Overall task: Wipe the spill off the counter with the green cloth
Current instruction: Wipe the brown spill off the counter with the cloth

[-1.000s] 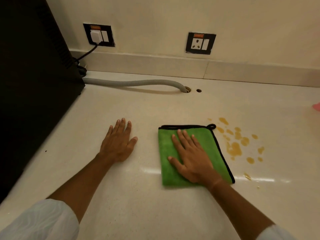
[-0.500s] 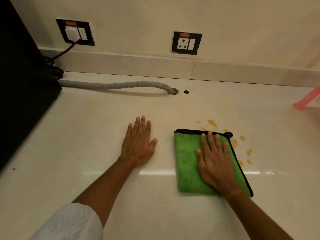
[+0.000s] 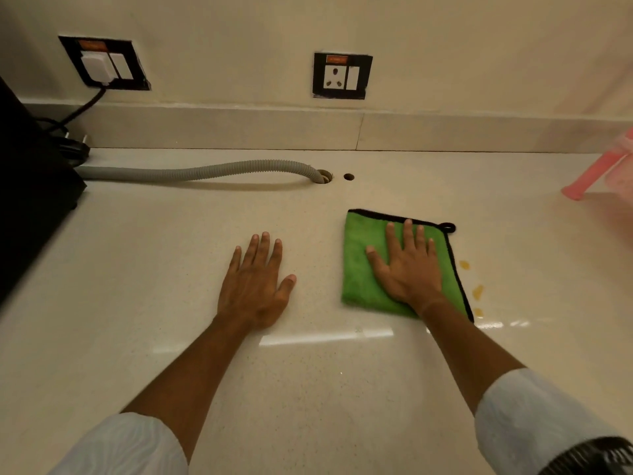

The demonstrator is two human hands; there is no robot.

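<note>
A green cloth (image 3: 358, 269) with black trim lies folded flat on the pale counter (image 3: 171, 241). My right hand (image 3: 407, 269) presses palm-down on it, fingers spread and pointing toward the wall. A few orange-brown drops of the spill (image 3: 477, 291) show just past the cloth's right edge; anything under the cloth is hidden. My left hand (image 3: 255, 286) rests flat on the bare counter to the left of the cloth, apart from it and holding nothing.
A grey ribbed hose (image 3: 205, 171) runs along the back into a counter hole, with a small hole (image 3: 348, 176) beside it. A black appliance (image 3: 30, 200) stands at the left. A pink plastic object (image 3: 603, 173) sits at the far right. Two wall sockets are above the backsplash.
My right hand has slid the cloth to the right and away from me, over the spill, so most drops are now covered. The left hand stays flat on the counter.
</note>
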